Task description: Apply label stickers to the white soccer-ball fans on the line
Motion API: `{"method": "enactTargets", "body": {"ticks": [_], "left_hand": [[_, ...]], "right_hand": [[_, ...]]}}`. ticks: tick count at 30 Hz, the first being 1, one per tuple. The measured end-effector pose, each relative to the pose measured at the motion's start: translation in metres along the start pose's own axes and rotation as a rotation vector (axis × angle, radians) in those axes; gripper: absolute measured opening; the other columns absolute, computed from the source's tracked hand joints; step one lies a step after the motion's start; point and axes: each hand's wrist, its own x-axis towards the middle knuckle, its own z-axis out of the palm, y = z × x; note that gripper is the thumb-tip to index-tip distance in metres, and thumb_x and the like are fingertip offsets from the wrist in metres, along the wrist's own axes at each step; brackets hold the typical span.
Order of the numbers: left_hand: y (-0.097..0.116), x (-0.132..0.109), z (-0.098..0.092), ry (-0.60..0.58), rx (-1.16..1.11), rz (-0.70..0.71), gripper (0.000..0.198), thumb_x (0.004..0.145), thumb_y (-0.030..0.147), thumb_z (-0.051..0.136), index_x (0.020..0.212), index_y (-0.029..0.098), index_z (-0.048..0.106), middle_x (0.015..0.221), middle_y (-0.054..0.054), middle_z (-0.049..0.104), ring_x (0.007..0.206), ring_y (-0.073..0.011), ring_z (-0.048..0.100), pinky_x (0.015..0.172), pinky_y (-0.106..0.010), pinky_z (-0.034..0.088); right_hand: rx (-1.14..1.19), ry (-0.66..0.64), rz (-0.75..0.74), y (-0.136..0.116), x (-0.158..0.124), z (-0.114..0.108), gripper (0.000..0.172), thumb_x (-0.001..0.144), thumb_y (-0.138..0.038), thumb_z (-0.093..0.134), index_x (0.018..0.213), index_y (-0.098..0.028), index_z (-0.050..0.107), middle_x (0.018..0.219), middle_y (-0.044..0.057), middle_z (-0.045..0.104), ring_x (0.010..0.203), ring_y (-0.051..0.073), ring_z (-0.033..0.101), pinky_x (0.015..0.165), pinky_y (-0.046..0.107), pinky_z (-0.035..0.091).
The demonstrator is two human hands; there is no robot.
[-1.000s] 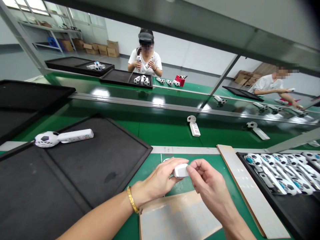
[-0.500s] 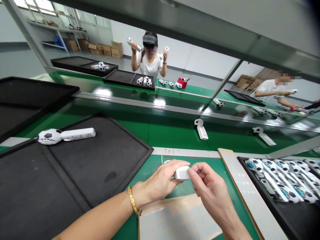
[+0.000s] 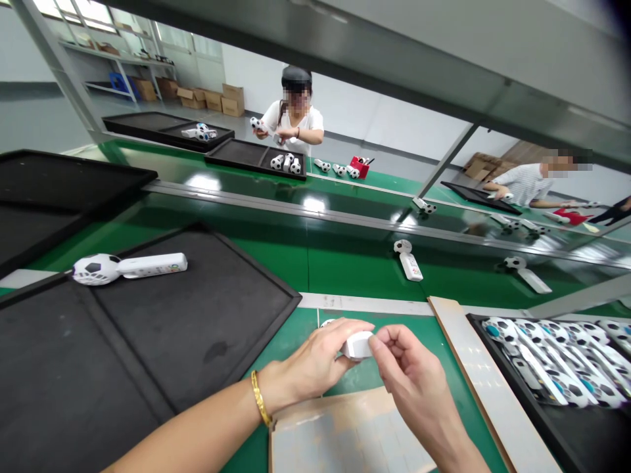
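Observation:
My left hand point(image 3: 323, 355) wraps round a white-handled soccer-ball device point(image 3: 358, 346), its flat handle end turned towards me. Most of the device, including nearly all of its ball head, is hidden behind my fingers. At the right edge of that handle end, my right hand point(image 3: 411, 368) is closed, with thumb and forefinger pinched together. Anything between those fingertips is too small to make out. Under my hands lies a greyish sheet point(image 3: 345, 433) with a brown edge, on the green table.
A black tray point(image 3: 236, 309) at left carries one soccer-ball device point(image 3: 152, 265). Another black tray point(image 3: 547, 427) at right holds several. A long pale board point(image 3: 486, 368) lies beside it. Two devices, one here point(image 3: 409, 263), lie on the green belt point(image 3: 345, 263). Co-workers point(image 3: 296, 112) sit opposite.
My hands have barely moved, still at the handle end. The devices on the belt have shifted slightly right. The co-worker opposite has lowered both raised hands and brought them together.

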Motion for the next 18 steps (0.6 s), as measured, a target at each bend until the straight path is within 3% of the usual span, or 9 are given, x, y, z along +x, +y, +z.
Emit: {"method": "enactTargets", "body": {"ticks": [12, 18], "left_hand": [[-0.003, 0.001, -0.001, -0.008, -0.006, 0.007, 0.038, 0.090, 0.018, 0.058, 0.127, 0.017, 0.050, 0.126, -0.010, 0.059, 0.116, -0.0200, 0.056, 0.102, -0.033, 0.043], [0.003, 0.002, -0.005, -0.019, -0.036, -0.047, 0.039, 0.089, 0.015, 0.058, 0.127, 0.021, 0.051, 0.125, -0.007, 0.060, 0.114, -0.0199, 0.057, 0.099, -0.032, 0.044]], "right_hand": [[-0.118, 0.160, -0.145, 0.011, 0.000, 0.013, 0.019, 0.091, -0.040, 0.050, 0.084, -0.023, 0.053, 0.068, -0.002, 0.055, 0.058, 0.013, 0.048, 0.056, 0.026, 0.038], [0.076, 0.220, -0.151, 0.023, -0.001, 0.023, 0.025, 0.094, -0.041, 0.047, 0.107, -0.021, 0.056, 0.079, 0.003, 0.060, 0.060, 0.014, 0.053, 0.052, 0.026, 0.045]]}}
